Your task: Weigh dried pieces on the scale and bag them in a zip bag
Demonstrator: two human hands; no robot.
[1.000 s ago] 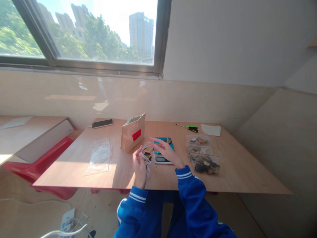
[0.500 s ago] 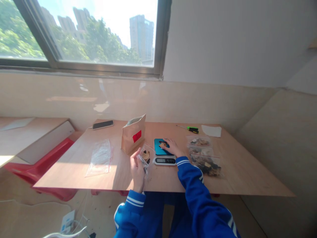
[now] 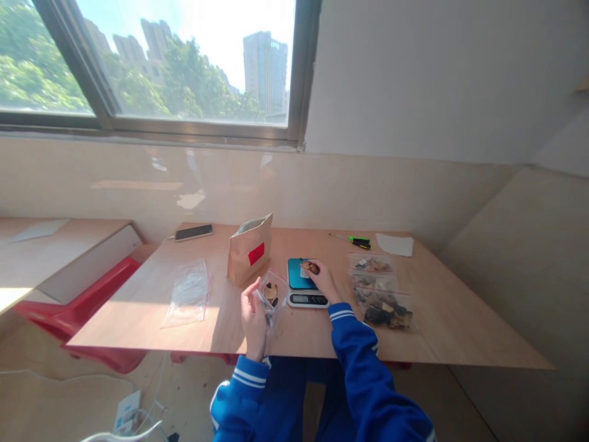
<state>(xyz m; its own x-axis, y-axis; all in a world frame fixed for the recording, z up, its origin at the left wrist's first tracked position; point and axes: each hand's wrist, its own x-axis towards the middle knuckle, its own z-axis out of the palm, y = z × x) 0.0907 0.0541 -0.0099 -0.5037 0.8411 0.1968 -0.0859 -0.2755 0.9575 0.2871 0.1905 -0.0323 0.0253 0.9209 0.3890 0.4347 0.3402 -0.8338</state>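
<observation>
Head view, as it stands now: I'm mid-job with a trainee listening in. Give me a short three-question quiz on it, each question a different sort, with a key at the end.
1. Open question: What is in the grip of the person's left hand?
2. True or false: The brown paper bag stands upright, to the left of the scale in the picture.
3. Fill the gap: The right hand is over the scale's ____ platform.

Key:
1. A clear plastic bag with brown and dark pieces in it.
2. True.
3. Blue.
</observation>
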